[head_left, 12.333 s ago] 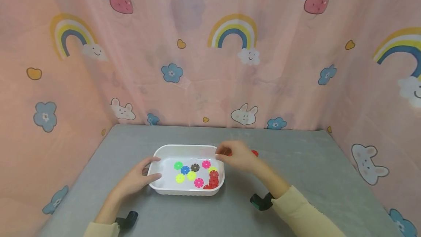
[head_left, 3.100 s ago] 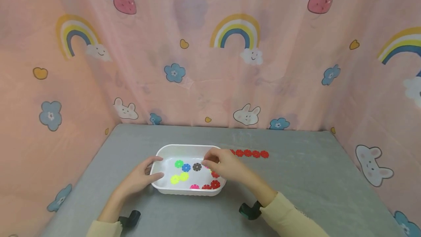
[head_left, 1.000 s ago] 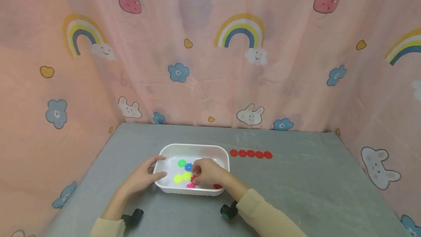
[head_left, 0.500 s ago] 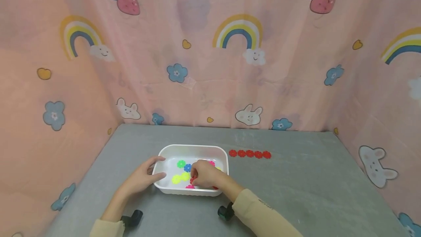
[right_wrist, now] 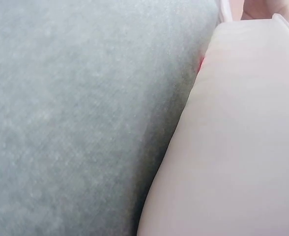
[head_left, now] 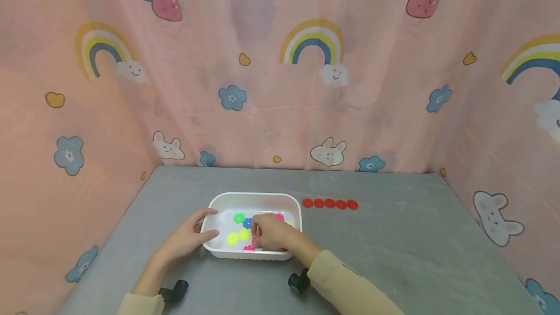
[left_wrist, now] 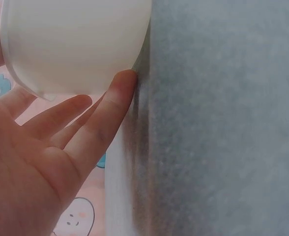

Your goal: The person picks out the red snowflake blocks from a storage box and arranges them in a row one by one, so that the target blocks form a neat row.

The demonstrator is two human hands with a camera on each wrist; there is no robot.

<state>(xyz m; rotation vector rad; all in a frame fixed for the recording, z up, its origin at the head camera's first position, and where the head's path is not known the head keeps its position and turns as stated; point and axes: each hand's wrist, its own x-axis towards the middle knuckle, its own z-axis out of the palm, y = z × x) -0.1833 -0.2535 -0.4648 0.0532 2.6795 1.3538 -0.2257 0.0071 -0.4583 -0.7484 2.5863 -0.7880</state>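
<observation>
Grey tabletop [head_left: 415, 237] bears a white tray [head_left: 251, 255]; sleeve print [head_left: 351, 270] is unreadable.

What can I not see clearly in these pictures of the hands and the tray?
Head view: the right hand covers part of a red disc and anything beneath the palm.
Head view: the front rim of the white tray hides part of the nearer pink disc.
Left wrist view: the left edge cuts off part of the left hand.
Right wrist view: the white tray hides most of a red thing, too little to identify.
</observation>
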